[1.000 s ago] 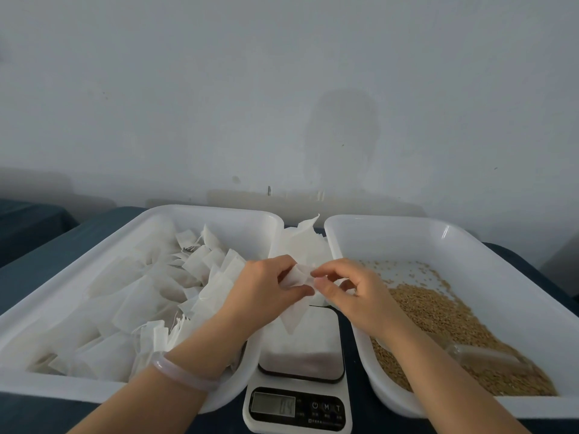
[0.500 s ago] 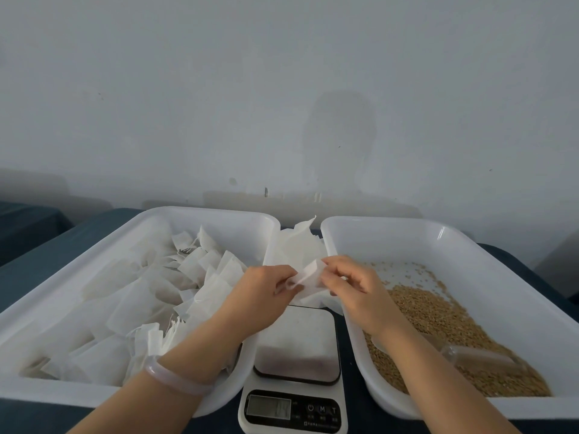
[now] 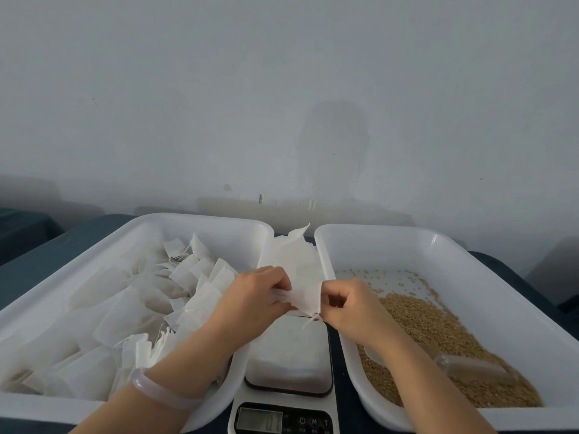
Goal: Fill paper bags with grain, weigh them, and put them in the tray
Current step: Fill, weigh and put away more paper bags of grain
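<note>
A small white paper bag (image 3: 303,300) is pinched between both hands above the far end of the kitchen scale (image 3: 289,368). My left hand (image 3: 255,300) grips its left edge and my right hand (image 3: 349,303) grips its right edge near the dangling string. The left white tray (image 3: 150,225) holds several paper bags. The right white tray (image 3: 438,245) holds brown grain (image 3: 438,333) with a clear scoop (image 3: 470,368) lying in it.
A stack of empty white bags (image 3: 291,252) stands between the two trays behind the scale. The trays sit on a dark blue table (image 3: 47,258) against a pale wall. The scale's display (image 3: 258,419) is at the near edge.
The bag has been turned and pulled flatter between my hands, and both hands have shifted a little lower over the scale. The view has tilted slightly.
</note>
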Demonstrator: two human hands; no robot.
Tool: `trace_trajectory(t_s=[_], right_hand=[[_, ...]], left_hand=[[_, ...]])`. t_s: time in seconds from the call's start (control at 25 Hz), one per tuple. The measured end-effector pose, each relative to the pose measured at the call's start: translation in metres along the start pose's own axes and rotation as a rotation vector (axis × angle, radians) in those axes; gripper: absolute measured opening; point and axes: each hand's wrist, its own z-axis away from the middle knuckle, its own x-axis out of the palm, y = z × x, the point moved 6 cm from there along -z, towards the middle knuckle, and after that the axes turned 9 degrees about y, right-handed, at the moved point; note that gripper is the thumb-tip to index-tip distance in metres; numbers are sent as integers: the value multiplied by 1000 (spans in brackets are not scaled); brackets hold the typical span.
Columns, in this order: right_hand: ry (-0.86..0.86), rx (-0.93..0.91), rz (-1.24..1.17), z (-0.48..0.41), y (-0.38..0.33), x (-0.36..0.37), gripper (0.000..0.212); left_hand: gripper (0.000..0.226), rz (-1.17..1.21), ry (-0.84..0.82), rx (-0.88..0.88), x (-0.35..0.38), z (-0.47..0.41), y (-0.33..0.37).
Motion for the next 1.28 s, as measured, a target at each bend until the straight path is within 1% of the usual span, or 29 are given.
trace_trajectory(t_s=[0.12, 0.16, 0.28, 0.32, 0.4, 0.48, 0.52, 0.6, 0.68, 0.76, 0.88, 0.92, 1.0, 1.04, 1.08, 1.12, 1.16, 1.24, 1.28], right_hand=[[104, 12, -56, -3, 6, -10, 37], [112, 13, -66, -4, 8, -12, 34], [36, 22, -25, -3, 14, -5, 18], [40, 30, -3, -3, 15, -5, 16], [86, 28, 8, -4, 14, -8, 23], [91, 14, 2, -4, 12, -10, 32], [76, 17, 6, -4, 12, -9, 32], [36, 33, 15, -3, 15, -6, 25], [32, 65, 42, -4, 21, -6, 20], [83, 94, 105, -7, 27, -10, 18], [150, 60, 84, -7, 21, -15, 17], [145, 30, 55, -5, 16, -14, 19], [77, -24, 51, 0, 6, -6, 25], [36, -44, 80, 2, 3, 0, 27], [4, -58, 118, 2, 3, 5, 26], [-10, -64, 152, 2, 4, 7, 26], [-7, -63, 168, 0, 7, 8, 28], [10, -72, 199, -2, 10, 8, 27], [15, -79, 224, -1, 9, 9, 23]], left_hand=[[20, 26, 35, -21, -3, -1, -1], [19, 29, 41, -21, -4, -1, -1], [23, 22, 31, -6, -5, 0, 1], [25, 17, 24, -12, -4, 0, 0], [32, -7, 17, -27, -4, -1, 0], [45, -70, 13, -13, -4, -2, -1], [51, -115, 2, 1, -4, -2, -1], [57, -172, -34, 38, -2, -1, 0], [58, -166, -71, 46, 0, 0, 2], [55, -159, -72, 23, 0, -1, 2], [40, -209, -64, 31, -3, -1, 3], [49, -235, -87, 44, -1, 0, 4], [98, -234, -193, 71, 8, 5, 6], [113, -226, -249, 62, 14, 7, 8], [118, -223, -297, 35, 19, 9, 9], [116, -234, -324, -6, 23, 10, 6], [106, -255, -328, -32, 25, 10, 4], [72, -257, -293, -7, 26, 9, 5], [56, -218, -262, 29, 24, 8, 8]])
